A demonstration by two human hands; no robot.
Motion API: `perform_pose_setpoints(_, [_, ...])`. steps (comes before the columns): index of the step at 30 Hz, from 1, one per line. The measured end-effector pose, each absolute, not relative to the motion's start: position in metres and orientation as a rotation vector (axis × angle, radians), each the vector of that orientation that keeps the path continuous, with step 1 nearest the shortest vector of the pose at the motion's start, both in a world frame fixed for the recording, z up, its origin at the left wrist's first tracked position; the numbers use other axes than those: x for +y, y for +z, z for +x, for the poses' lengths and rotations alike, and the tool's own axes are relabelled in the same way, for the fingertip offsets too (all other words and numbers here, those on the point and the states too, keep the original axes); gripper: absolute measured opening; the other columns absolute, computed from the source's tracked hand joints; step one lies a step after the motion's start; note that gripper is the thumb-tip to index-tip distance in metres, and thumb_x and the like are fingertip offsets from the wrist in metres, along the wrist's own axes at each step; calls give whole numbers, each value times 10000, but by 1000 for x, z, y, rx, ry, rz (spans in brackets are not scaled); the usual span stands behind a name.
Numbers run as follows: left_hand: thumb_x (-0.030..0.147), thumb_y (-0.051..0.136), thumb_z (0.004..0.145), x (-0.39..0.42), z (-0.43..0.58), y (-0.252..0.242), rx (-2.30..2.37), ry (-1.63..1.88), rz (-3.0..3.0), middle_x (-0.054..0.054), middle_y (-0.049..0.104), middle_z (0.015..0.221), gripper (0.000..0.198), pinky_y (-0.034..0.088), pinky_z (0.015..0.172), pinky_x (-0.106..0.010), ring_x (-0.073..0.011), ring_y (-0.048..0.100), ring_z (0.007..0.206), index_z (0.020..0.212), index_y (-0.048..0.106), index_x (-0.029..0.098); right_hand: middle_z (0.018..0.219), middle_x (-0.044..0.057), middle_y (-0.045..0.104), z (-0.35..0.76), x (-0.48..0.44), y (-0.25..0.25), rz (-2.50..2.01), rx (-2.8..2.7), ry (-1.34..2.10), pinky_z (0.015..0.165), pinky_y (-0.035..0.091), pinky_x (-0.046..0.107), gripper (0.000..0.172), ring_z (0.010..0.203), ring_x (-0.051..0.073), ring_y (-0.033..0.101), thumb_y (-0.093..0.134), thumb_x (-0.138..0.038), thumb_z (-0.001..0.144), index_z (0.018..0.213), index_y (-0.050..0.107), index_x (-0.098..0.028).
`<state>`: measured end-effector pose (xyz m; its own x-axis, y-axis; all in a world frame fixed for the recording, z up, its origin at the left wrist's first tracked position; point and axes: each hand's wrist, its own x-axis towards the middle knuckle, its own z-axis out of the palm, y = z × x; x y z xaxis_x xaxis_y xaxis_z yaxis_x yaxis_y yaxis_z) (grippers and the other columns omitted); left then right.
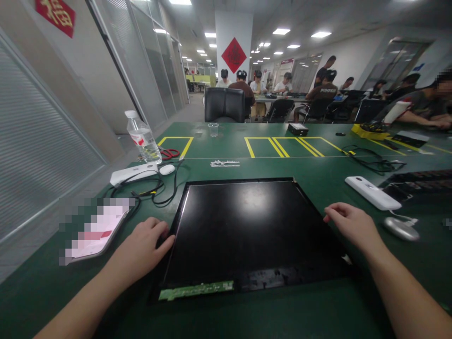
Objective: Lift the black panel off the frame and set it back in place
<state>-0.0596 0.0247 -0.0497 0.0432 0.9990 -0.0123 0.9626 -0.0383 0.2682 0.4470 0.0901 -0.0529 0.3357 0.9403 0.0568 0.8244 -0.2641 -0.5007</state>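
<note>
A black flat LCD panel [240, 230] lies on the green table in front of me. A green circuit board strip [197, 289] runs along the left part of its near edge. At the panel's left edge my left hand [150, 242] is closed, fingers curled and thumb against the frame. My right hand [349, 221] is closed in a pinch at the right edge, its fingertips partly hidden. A small white piece [346, 258] shows near the panel's lower right corner.
To the left are a phone [100, 228], a white power bank [134, 173], black cables [165, 193], red scissors [170, 153] and a water bottle [143, 139]. Right: another white power bank [372, 192] and a silver mouse-shaped object [401, 229]. Behind stands a plastic cup [213, 130]; people sit farther off.
</note>
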Motion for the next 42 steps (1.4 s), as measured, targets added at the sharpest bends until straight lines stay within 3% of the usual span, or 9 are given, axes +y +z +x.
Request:
perform_pose_setpoints(5, [476,402,867,29,-56,-56,1977,286,2072,-114,597,857,352,462,818,-470,-336,609,860,762,631,229,820,66,743,455,95,-68,-2220,-1633,359,624,456,351,256,717,249,663,569,-446,744,825,712,-249])
perform_pose_setpoints(11, [456,452,815,31,-58,-55,1938,414,1991,-84,588,785,282,434,790,-453,-326,597,811,645,568,263,814,56,736,454,97,-76,-2226,-1717,399,685,478,340,266,752,233,681,587,-395,752,923,692,-220])
perform_pose_setpoints(15, [457,494,789,29,-57,-48,1907,564,1872,-24,585,696,259,424,682,-381,-272,585,709,609,518,272,832,49,732,452,96,-74,-2229,-1748,380,706,474,332,240,764,220,677,574,-371,768,925,670,-217])
perform_pose_setpoints(25, [508,620,746,25,-47,-48,1769,965,1378,73,411,524,361,312,439,-250,-142,380,484,590,409,259,825,49,728,455,98,-80,-2220,-1753,374,682,469,330,250,753,220,671,569,-397,768,920,665,-222])
perform_pose_setpoints(42, [459,759,580,19,-18,-37,1696,1196,782,103,451,415,396,291,335,-157,-82,385,359,603,425,247,851,67,731,455,98,-82,-2197,-1744,388,687,486,345,290,765,237,678,601,-455,745,900,661,-218])
